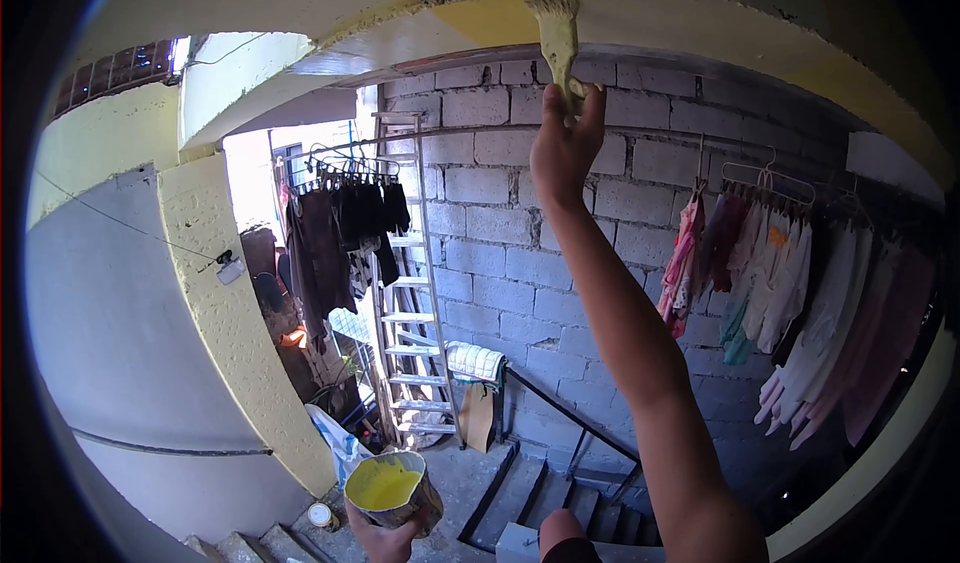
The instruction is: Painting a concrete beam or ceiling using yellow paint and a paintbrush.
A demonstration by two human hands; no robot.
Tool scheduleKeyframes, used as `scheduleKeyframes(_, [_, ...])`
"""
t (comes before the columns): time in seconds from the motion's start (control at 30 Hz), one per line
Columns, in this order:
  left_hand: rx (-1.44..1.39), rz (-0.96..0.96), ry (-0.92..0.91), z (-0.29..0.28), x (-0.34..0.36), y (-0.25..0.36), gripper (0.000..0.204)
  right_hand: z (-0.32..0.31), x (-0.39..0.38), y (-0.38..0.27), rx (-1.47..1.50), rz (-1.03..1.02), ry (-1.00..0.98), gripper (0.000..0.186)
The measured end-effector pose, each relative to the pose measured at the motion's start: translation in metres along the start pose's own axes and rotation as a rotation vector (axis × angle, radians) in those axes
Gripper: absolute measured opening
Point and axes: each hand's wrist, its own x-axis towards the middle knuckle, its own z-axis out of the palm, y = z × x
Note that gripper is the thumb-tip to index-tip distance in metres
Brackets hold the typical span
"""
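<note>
My right hand (pixel 570 143) is raised high, its fingers closed round the handle of a paintbrush (pixel 557 38). The brush points upward and its bristles are at the face of an overhead beam (pixel 640 28). A patch of stronger yellow paint (pixel 490 20) lies on the beam just left of the bristles; the rest looks paler. Low in the view, my left hand (pixel 385 541) grips a paint container (pixel 422 508) from below. Yellow paint (pixel 384 487) shows inside it, and its outer wall is streaked.
Stairs (pixel 560 508) with a dark handrail (pixel 570 413) descend below me. A metal ladder (pixel 415 318) leans on the grey block wall (pixel 500 223). Clothes hang from a rod at left (pixel 335 228) and right (pixel 790 273). A small can (pixel 322 515) stands near more steps.
</note>
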Motion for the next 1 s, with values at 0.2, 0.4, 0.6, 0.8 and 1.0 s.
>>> scheduleKeyframes(0.2, [-0.057,-0.014,0.005,0.007,0.001,0.003,0.076,0.0,0.003,0.028,-0.044,0.121,0.026,0.017])
scheduleKeyframes(0.4, [-0.153,-0.035,-0.023,0.008,0.007,-0.002,0.076,0.003,0.008,0.061,-0.117,0.177,0.088,0.014])
scheduleKeyframes(0.6, [-0.087,-0.082,0.039,0.011,0.005,0.02,0.08,0.003,0.004,0.077,-0.213,0.236,0.095,0.015])
scheduleKeyframes(0.8, [-0.031,-0.104,0.044,0.005,0.005,0.021,0.085,0.007,-0.002,0.065,-0.231,0.296,0.073,0.015])
scheduleKeyframes(1.0, [-0.088,-0.1,0.046,-0.003,0.003,0.017,0.086,0.016,-0.002,0.023,-0.089,0.256,0.073,0.016])
